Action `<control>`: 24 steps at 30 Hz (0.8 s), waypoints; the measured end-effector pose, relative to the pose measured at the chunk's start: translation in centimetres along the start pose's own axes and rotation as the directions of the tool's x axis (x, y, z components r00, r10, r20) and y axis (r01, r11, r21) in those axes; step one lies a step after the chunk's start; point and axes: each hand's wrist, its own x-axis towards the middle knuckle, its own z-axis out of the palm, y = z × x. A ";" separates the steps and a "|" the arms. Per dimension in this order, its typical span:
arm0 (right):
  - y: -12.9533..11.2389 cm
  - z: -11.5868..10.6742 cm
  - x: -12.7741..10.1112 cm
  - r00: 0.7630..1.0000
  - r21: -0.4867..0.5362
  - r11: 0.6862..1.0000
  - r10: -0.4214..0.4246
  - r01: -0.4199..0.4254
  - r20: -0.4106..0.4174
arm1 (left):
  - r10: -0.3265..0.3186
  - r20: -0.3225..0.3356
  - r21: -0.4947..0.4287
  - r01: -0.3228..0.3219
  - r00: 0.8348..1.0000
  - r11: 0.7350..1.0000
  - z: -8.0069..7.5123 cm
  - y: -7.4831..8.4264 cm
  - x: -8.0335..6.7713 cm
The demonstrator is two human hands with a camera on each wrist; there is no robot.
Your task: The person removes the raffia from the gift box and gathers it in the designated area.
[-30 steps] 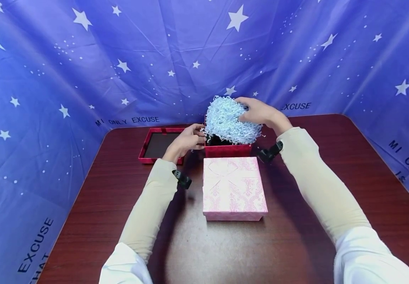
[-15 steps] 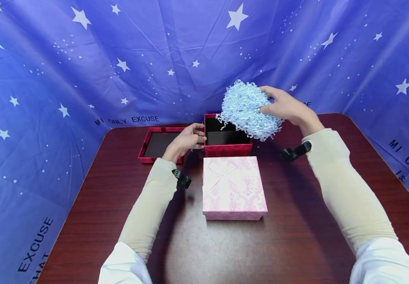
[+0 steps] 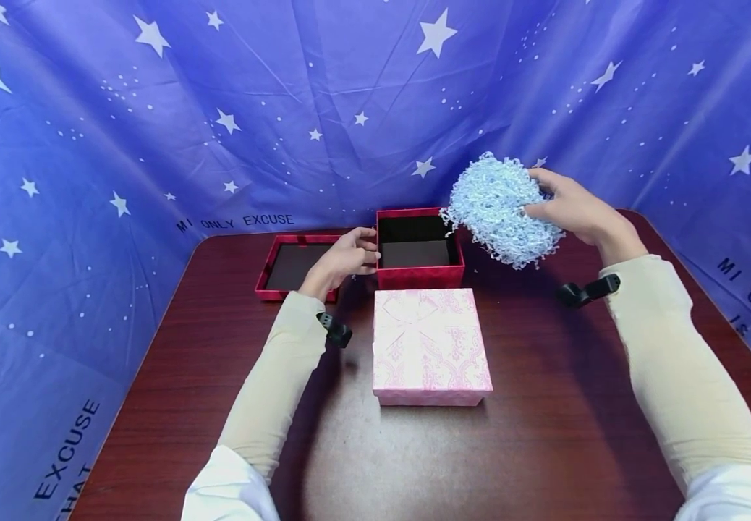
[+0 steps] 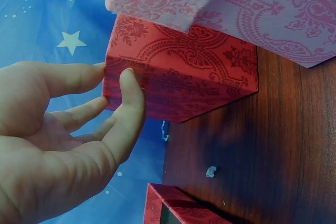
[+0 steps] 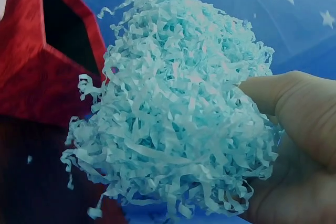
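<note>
A wad of light blue shredded paper (image 3: pixel 502 206) hangs in the air to the right of the red box (image 3: pixel 419 276). My right hand (image 3: pixel 577 206) grips it from the right; in the right wrist view the thumb (image 5: pixel 273 90) presses into the shreds and they hide most of the other fingers. The red box stands with its top off, showing a black inside. At its left wall, my left hand (image 3: pixel 347 257) rests with fingertips against the outside, as the left wrist view (image 4: pixel 133 85) also shows.
Left of the red box lies its red lid (image 3: pixel 294 266), inner side up. A closed pink patterned gift box (image 3: pixel 430 347) stands in front. Small paper scraps (image 4: pixel 211 171) lie on the dark wooden table (image 3: pixel 545 434). A blue star-printed cloth (image 3: pixel 349 87) hangs behind.
My right hand has lifted the shredded paper out of the red box and carried it to the right, baring the box's inside. My left hand has stayed at the box's left wall.
</note>
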 end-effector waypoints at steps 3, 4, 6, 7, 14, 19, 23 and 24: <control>1.3 -0.3 -0.4 1.000 0.010 1.000 0.010 -0.010 -0.008 | 0.002 0.001 0.002 -0.002 1.000 1.000 0.0 0.1 0.0; 1.8 -0.4 -0.4 1.000 0.016 1.000 0.011 -0.011 -0.010 | 0.001 0.001 0.000 -0.001 1.000 1.000 0.0 0.1 -0.1; 2.8 -0.5 -0.6 1.000 0.019 1.000 0.022 -0.021 -0.014 | 0.001 0.001 -0.006 -0.001 1.000 1.000 0.0 0.0 0.0; 3.3 -0.6 -0.7 0.999 0.023 0.999 0.032 -0.032 -0.012 | 0.001 0.002 -0.009 -0.001 1.000 1.000 0.0 0.0 0.0; 6.8 -0.7 -1.1 0.995 0.022 0.995 0.101 -0.101 -0.014 | 0.000 0.004 -0.028 0.001 1.000 1.000 0.1 -0.1 0.0; 8.5 -0.2 -0.9 0.990 -0.055 0.991 0.121 -0.125 -0.065 | 0.000 0.002 -0.029 0.000 1.000 1.000 0.1 0.0 0.0; 9.8 0.3 -0.4 0.984 -0.118 0.981 0.138 -0.151 -0.110 | -0.001 0.002 -0.027 0.001 1.000 1.000 0.2 0.0 -0.1; 10.0 0.4 -0.3 0.982 -0.136 0.977 0.145 -0.161 -0.120 | -0.001 0.001 -0.027 0.001 1.000 1.000 0.2 0.0 -0.1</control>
